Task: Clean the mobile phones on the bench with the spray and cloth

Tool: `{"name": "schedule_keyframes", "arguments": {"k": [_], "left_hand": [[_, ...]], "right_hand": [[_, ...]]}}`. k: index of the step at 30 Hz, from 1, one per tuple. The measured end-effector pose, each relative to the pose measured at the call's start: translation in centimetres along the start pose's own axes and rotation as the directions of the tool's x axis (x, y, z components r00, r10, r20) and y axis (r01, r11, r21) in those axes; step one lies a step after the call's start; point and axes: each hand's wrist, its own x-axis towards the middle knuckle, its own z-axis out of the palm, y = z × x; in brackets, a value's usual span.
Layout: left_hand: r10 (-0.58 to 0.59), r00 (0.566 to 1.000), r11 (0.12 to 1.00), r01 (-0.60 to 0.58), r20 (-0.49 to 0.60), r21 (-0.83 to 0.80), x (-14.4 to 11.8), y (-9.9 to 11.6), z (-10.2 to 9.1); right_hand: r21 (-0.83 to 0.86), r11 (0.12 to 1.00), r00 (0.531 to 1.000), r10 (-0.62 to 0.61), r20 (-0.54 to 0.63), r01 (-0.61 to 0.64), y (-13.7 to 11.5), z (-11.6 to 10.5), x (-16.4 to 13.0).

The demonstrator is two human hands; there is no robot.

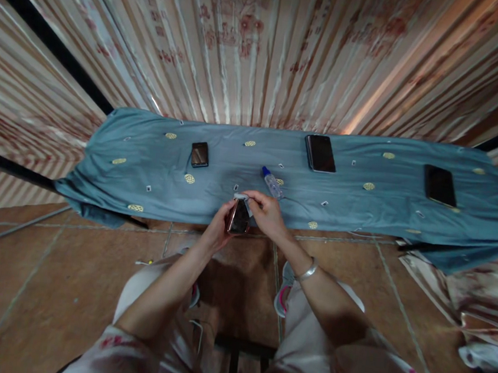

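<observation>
My left hand (218, 228) holds a small dark phone (239, 218) upright above the near edge of the blue-cloth table (142, 187). My right hand (266, 212) pinches a small white piece (242, 197) against the phone's top edge; a silver bangle sits on that wrist. A small clear bottle with a blue cap (271, 182) lies on the cloth just beyond my right hand.
On the cloth lie a small dark device (199, 153) at the left, a large dark phone (320, 153) at the middle right and another dark phone (440, 185) at the far right. A patterned curtain hangs behind. Tiled floor lies below, with cloth heaped at the right.
</observation>
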Motion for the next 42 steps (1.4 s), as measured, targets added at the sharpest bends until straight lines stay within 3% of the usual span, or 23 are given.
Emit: {"name": "schedule_keyframes", "arguments": {"k": [12, 18, 20, 24, 32, 42], "left_hand": [[0.01, 1.0, 1.0, -0.01, 0.001, -0.024, -0.3, -0.2, 0.6], [-0.073, 0.997, 0.994, 0.072, -0.01, -0.08, 0.1, 0.4, -0.3], [-0.041, 0.999, 0.993, 0.042, 0.015, -0.114, 0.4, 0.6, -0.5], [0.056, 0.998, 0.985, -0.061, -0.036, -0.163, 0.7, 0.9, -0.5], [0.002, 1.0, 0.993, -0.006, -0.028, -0.12, 0.3, 0.9, -0.4], [0.089, 0.995, 0.989, -0.094, -0.052, -0.112, 0.5, 0.6, 0.3]], "right_hand": [[-0.11, 0.967, 0.969, -0.219, 0.115, 0.232, -1.4, -0.1, -1.0], [-0.195, 0.952, 0.961, -0.197, 0.195, 0.235, -0.9, -0.2, -1.3], [-0.21, 0.946, 0.946, -0.191, 0.261, 0.248, -0.7, -0.2, -1.5], [-0.23, 0.931, 0.917, -0.193, 0.35, 0.284, -0.4, 0.1, -1.9], [-0.25, 0.93, 0.922, -0.176, 0.344, 0.271, 0.0, 0.2, -2.0], [-0.217, 0.944, 0.919, -0.158, 0.362, 0.248, 0.0, -0.5, -1.6]]}}
